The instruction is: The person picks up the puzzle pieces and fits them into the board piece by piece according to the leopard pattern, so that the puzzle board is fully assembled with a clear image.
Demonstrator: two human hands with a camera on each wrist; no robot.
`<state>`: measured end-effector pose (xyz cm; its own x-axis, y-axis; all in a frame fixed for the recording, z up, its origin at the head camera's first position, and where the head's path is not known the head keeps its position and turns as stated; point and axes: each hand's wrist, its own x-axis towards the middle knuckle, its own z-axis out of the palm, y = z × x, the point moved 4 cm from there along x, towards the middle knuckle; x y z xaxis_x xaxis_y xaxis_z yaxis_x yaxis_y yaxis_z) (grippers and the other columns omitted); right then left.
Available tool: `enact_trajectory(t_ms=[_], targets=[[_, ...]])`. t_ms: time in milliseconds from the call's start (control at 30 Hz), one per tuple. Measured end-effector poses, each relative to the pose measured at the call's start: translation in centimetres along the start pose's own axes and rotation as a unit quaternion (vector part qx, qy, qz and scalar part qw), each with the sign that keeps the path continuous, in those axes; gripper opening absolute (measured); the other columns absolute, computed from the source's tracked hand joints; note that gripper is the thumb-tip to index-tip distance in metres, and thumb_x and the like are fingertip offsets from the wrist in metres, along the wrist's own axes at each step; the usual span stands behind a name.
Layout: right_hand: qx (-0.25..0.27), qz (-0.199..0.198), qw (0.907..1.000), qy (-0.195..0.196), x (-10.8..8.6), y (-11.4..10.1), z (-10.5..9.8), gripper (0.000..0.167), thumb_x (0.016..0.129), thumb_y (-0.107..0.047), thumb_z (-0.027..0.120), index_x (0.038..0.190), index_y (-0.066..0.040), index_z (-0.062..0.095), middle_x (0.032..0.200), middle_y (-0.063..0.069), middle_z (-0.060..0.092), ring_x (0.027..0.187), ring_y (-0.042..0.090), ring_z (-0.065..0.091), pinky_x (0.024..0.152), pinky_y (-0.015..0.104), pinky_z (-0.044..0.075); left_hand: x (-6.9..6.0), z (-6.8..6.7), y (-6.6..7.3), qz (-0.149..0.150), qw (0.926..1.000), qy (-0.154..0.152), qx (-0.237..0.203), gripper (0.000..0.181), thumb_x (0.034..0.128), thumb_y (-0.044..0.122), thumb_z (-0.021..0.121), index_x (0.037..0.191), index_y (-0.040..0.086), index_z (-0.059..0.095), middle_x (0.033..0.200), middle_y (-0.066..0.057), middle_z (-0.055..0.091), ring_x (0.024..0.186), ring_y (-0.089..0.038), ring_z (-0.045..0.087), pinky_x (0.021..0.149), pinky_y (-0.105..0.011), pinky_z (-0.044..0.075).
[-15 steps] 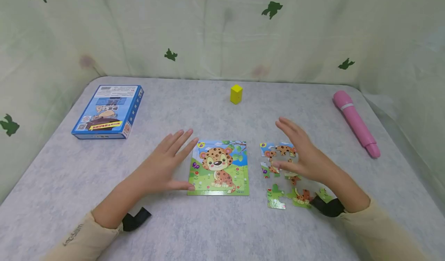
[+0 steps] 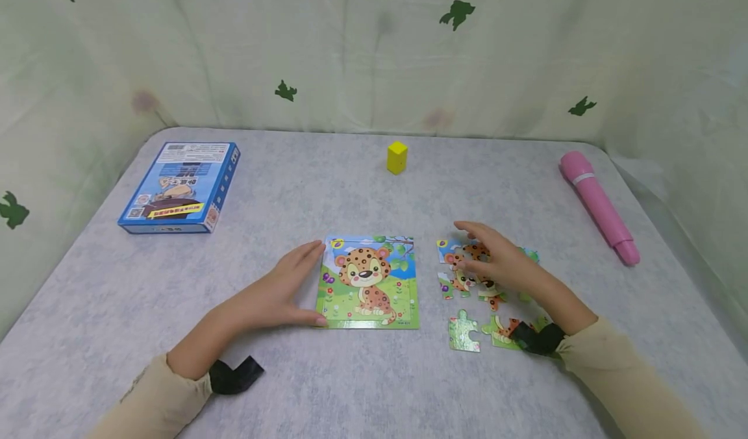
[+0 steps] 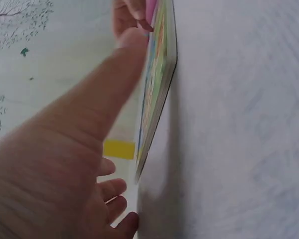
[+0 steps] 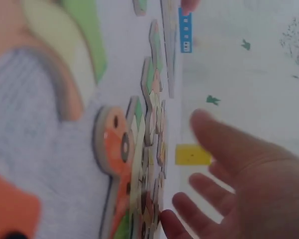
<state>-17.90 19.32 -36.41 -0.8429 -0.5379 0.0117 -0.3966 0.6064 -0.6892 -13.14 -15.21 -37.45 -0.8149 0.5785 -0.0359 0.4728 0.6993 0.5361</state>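
In the head view, a square picture board (image 2: 368, 283) with a cartoon leopard cub lies flat at the middle front of the table. My left hand (image 2: 274, 296) spans its left side, thumb by the near corner and fingers by the far one; firm contact is hard to tell. The left wrist view shows the thumb close to the edge of the board (image 3: 159, 74). To the right lie several loose jigsaw pieces (image 2: 464, 330) with matching leopard parts. Over them my right hand (image 2: 502, 260) hovers, thumb and fingers apart, holding nothing; it hides some pieces.
A blue box (image 2: 178, 189) lies at the back left. A small yellow block (image 2: 397, 158) stands at the back middle, and a pink microphone-shaped object (image 2: 600, 205) lies along the right. Behind the table (image 2: 304, 179) hangs a pale curtain (image 2: 362, 43).
Both hands have come down. My left hand has drawn in its fingers to the board's left edge, and the right hand has sunk closer over the loose pieces.
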Motion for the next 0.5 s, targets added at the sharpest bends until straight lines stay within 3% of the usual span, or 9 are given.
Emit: enact_trajectory(t_ms=[233,400,500], targets=[[-0.042,-0.032,0.9985,-0.016,0.40,0.79,0.35,0.053,0.085,-0.011,0.062,0.132,0.002,0.041,0.130,0.017,0.043,0.117,0.030,0.041,0.091,0.046,0.036,-0.17,0.41,-0.75,0.019,0.9997,-0.013,-0.011,0.109,0.0646,0.060,0.069,0.142,0.000,0.020,0.145,-0.014,0.016,0.132,-0.031,0.009,0.102,-0.050,0.017],[-0.077,-0.048,0.9959,-0.001,0.27,0.65,0.39,0.045,0.084,-0.011,0.063,0.126,-0.001,0.050,0.126,0.016,0.047,0.114,0.032,0.041,0.088,0.048,0.037,-0.24,0.44,-0.79,0.030,0.9995,-0.009,-0.007,0.105,0.0659,0.059,0.068,0.141,0.001,0.023,0.145,-0.013,0.017,0.132,-0.031,0.009,0.101,-0.051,0.018],[-0.098,-0.053,0.9937,0.015,0.20,0.41,0.31,0.042,0.084,-0.012,0.063,0.123,0.000,0.053,0.122,0.018,0.048,0.104,0.030,0.046,0.080,0.044,0.043,-0.22,0.44,-0.79,0.030,0.9995,-0.006,-0.007,0.106,0.0653,0.059,0.069,0.141,0.002,0.023,0.145,-0.012,0.017,0.132,-0.031,0.010,0.101,-0.051,0.018]])
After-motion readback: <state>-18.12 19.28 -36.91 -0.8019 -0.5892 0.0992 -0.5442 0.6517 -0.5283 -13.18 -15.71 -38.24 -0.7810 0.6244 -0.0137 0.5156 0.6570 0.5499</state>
